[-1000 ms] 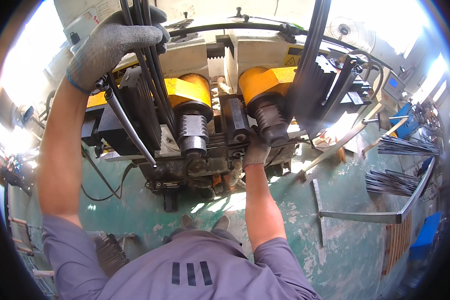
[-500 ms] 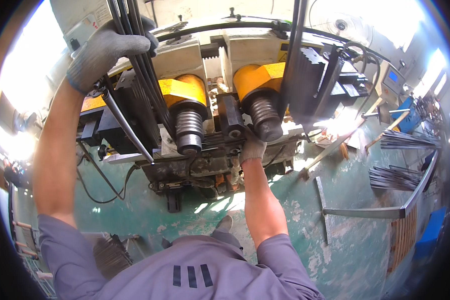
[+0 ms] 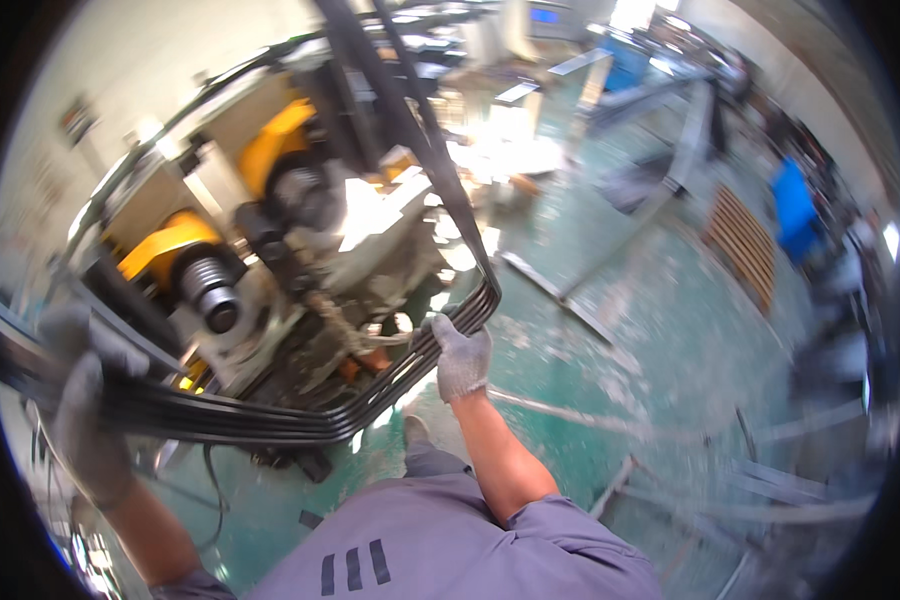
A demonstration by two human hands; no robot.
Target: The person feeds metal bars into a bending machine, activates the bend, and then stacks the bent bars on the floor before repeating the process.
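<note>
A bundle of several dark metal bars (image 3: 270, 422), bent at two corners into a wide U shape, is in both my hands, clear of the bending machine. My left hand (image 3: 92, 430), in a grey glove and partly blurred, is closed round the bundle's left arm. In a pale glove, my right hand (image 3: 463, 360) grips the bars just below their right-hand bend, thumb on top. The bars' right arm rises past the machine to the top of the view. Behind the bundle stands the machine, with yellow housings (image 3: 175, 240) and threaded steel cylinders (image 3: 210, 292).
On the right, a metal frame (image 3: 630, 235) stands on the green floor (image 3: 610, 400), with a slatted wooden pallet (image 3: 742, 245) and a blue bin (image 3: 795, 210) beyond. More metal stock (image 3: 780, 490) lies at lower right, blurred.
The bars have come out of the machine and swung down toward me. My right hand moved from the machine's middle onto the bars; my left hand came down. The view has turned right.
</note>
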